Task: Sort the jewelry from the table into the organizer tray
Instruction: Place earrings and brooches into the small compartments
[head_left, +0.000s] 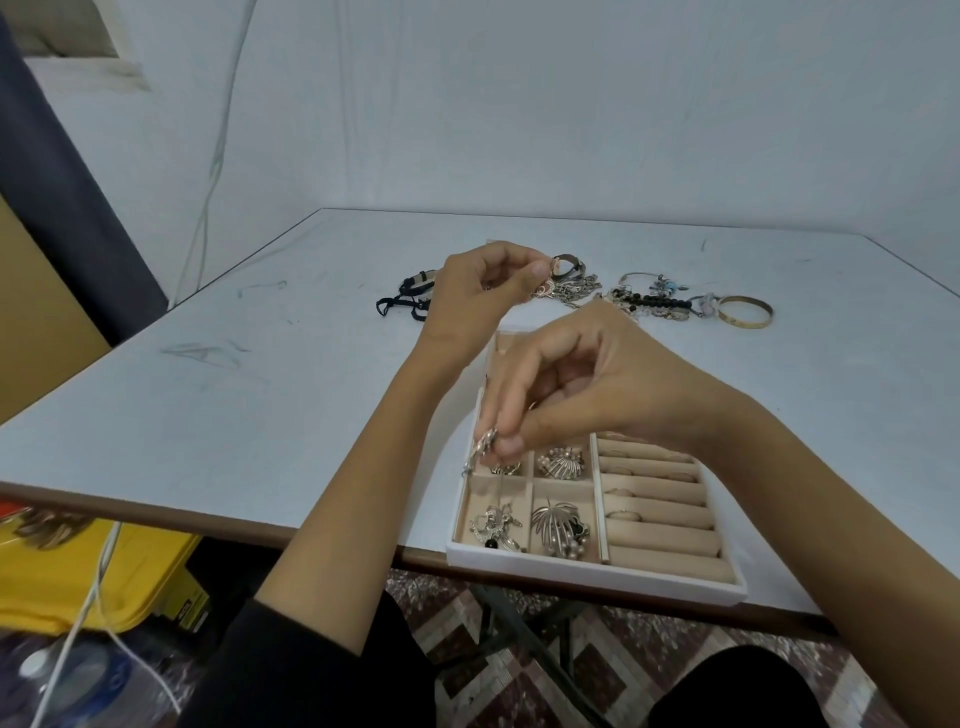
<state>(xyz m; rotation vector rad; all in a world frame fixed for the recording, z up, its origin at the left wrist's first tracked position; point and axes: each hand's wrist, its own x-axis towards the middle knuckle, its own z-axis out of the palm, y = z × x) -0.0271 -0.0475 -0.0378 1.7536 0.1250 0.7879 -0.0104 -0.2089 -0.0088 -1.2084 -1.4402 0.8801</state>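
Observation:
A beige organizer tray (571, 569) with a white rim lies at the table's near edge; brooches fill its left compartments and rings sit in the roll slots on the right. My right hand (587, 384) hovers over the tray's left side and pinches a silver brooch (480, 449) above a small compartment. My left hand (483, 296) is raised beyond the tray and pinches a small rose-gold piece (545, 286) over the jewelry pile (576, 291). Loose on the table are a gold bangle (744, 312), a black bead bracelet (652, 301) and black straps (410, 299).
The white table (260, 374) ends just under the tray's front, which overhangs it slightly. A yellow box (78, 577) and white cables (88, 613) lie on the floor at the lower left. A white wall stands behind the table.

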